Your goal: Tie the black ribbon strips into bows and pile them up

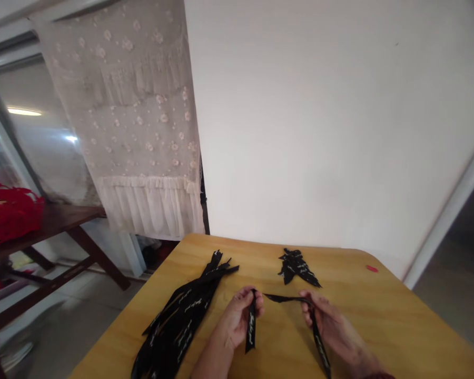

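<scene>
Above the table (pixel 379 316), both hands pinch one black ribbon (pixel 286 299)

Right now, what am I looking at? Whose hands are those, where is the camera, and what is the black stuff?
No machine here, just a person's two bare hands. The single picture comes from a camera worn on that person's head, looking forward and down, so you see what they see. The left hand and the right hand each pinch the same black ribbon with white writing, stretched between them. Below is a yellow wooden table. On its left lies a pile of long black ribbons; farther back sits a small heap of black ribbon pieces, and near the right edge a tiny red thing. Behind hangs a lace curtain.
</scene>
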